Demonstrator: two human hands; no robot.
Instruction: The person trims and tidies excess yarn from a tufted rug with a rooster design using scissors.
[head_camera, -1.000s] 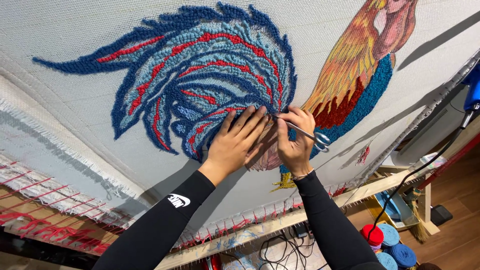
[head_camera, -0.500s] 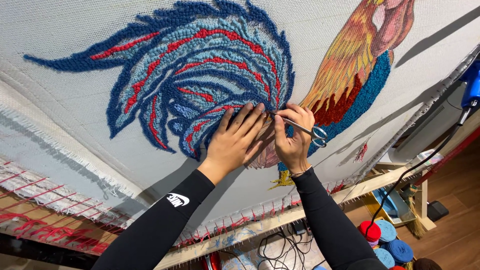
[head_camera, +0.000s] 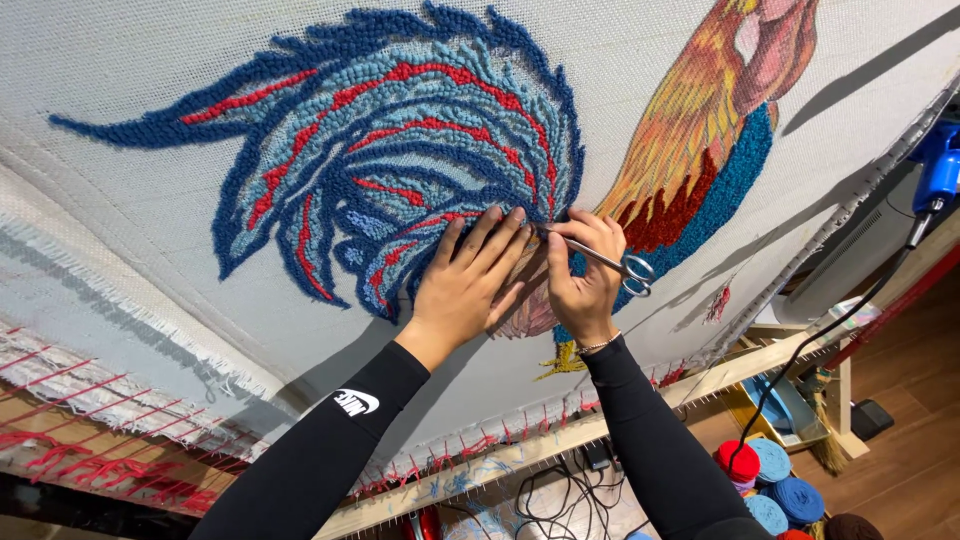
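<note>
Both hands are pressed against the stretched tufting cloth (head_camera: 150, 200), at the lower edge of the blue and red yarn tail (head_camera: 400, 150) of a rooster design. Laid flat, the left hand (head_camera: 470, 285) is spread open with fingers extended on the looped yarn and nothing is gripped by it. Just beside it, the right hand (head_camera: 585, 275) is closed around a pair of small metal scissors (head_camera: 605, 260), whose handles are held by the fingers while the tips are pointed at the tail's lower right edge, close to the left fingertips. To the right of the tail, the orange and red body (head_camera: 690, 140) of the rooster is seen, bordered by a teal band. Below the tail, the wooden frame bar (head_camera: 560, 440) is seen with the cloth's edge hooked on it. Balls of red and blue yarn (head_camera: 775, 480) are grouped on the floor, well below and right of the tail. A blue tool (head_camera: 940, 165) with a black cable is hung far right of the tail.
</note>
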